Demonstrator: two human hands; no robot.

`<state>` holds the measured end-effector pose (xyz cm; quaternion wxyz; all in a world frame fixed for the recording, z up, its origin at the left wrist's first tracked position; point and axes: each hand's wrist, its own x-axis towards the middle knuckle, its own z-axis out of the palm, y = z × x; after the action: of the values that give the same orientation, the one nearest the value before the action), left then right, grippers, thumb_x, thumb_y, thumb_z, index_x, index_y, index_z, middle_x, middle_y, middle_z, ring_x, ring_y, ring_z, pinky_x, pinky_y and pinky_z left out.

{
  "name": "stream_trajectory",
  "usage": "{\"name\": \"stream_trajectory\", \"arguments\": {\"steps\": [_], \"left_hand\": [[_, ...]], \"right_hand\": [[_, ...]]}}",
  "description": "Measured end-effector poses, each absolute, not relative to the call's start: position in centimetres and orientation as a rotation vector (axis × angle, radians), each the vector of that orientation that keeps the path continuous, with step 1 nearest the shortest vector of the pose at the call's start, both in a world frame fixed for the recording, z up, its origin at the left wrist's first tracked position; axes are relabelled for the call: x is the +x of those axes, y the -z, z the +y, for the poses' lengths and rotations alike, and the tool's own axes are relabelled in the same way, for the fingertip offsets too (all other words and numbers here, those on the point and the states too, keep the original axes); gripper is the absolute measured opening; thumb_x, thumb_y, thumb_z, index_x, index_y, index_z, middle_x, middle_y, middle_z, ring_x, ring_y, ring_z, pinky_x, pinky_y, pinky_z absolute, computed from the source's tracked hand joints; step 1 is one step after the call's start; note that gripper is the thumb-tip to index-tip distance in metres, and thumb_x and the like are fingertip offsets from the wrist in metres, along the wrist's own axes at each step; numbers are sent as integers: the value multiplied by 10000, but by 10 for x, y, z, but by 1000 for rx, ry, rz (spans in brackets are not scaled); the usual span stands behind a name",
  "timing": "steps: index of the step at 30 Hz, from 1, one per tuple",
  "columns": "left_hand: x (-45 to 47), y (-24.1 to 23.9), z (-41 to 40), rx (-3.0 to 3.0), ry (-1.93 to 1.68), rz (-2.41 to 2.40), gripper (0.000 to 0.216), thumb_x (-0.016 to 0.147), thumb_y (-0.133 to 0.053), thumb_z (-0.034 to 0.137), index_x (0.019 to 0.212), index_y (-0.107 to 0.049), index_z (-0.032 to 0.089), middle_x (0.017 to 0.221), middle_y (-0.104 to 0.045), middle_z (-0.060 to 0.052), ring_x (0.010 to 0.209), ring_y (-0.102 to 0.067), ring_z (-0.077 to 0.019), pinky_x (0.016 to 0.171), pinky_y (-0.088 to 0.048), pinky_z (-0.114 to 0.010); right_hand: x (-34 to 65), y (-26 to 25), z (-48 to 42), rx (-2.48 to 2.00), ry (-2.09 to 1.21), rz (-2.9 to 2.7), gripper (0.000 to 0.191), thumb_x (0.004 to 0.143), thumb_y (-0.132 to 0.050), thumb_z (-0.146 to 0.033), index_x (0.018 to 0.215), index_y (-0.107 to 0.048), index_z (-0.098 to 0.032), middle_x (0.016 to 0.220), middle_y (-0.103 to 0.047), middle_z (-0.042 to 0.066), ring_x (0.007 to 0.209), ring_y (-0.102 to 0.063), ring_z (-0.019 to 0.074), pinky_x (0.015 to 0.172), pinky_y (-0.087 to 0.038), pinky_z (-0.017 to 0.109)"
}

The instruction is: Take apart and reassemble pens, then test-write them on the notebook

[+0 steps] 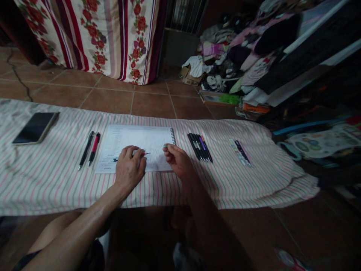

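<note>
A spiral notebook (141,135) lies on the striped cloth in front of me, with faint writing or print on its page. My left hand (129,165) rests on it, fingers curled over a pen (145,153). The pen's thin tip and a bit of red stick out on the right, and a dark blue piece shows left of the hand. Just right of that tip, over the page's right part, my right hand (178,160) is closed in a pinch. Something small and greyish shows at its fingertips, too small to name.
Left of the notebook lie a black pen (86,150) and a red-and-black pen (94,149), then a phone (35,128). Several pens (199,147) lie side by side to the right, with a slim packet (241,153) beyond. Piled clothes (222,56) and a floral curtain (113,37) stand behind.
</note>
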<state>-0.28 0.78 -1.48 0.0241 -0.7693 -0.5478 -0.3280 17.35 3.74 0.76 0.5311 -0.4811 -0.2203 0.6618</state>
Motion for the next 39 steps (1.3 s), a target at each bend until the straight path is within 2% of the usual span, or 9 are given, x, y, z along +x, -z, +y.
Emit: {"name": "stream_trajectory", "arguments": {"steps": [8,16,24,27,32,39], "left_hand": [[3,8,5,-2415,1209,-1579,205,862,-477,173,999,-630,171,1032,-587,-104,1077,-470,-258,910,-446,-438],[6,7,1,-2454,1334,-1571,179,873,-480,184,968,-632,187,899,-596,-72,901,-509,-209,807,-462,-374],[6,2,-1,-2473,1401,-1541,168,884,-480,199,924,-639,163,850,-612,-74,862,-524,-199,781,-455,-347],[7,1,-1,-2481,1464,-1607,161,885,-482,225,902,-635,177,849,-622,-63,827,-544,-186,761,-466,-337],[13,-1,-1,-2514,1688,-1720,145,880,-488,234,870,-620,175,834,-613,-45,733,-568,-140,636,-482,-266],[19,2,1,-2491,1872,-1999,146,848,-527,283,827,-633,185,810,-620,-36,731,-603,-149,582,-485,-250]], "right_hand": [[172,-6,41,-1027,-1793,-457,105,779,-605,-198,705,-566,-135,658,-546,-12,488,-425,17,380,-284,95],[165,-5,36,-1012,-1819,-657,171,716,-675,-274,729,-567,-142,694,-547,-15,524,-432,29,402,-286,113],[161,-4,34,-999,-1816,-718,198,676,-704,-295,737,-592,-143,710,-564,-5,549,-435,38,411,-279,120],[160,-4,33,-1000,-1808,-740,217,652,-717,-306,734,-602,-142,712,-561,-4,557,-433,42,411,-275,128],[160,-4,32,-997,-1788,-759,282,599,-746,-349,748,-618,-146,714,-566,-6,562,-433,44,414,-269,133],[161,-4,30,-1067,-1746,-841,318,600,-728,-406,769,-629,-155,630,-522,-31,513,-408,44,419,-267,155]]}}
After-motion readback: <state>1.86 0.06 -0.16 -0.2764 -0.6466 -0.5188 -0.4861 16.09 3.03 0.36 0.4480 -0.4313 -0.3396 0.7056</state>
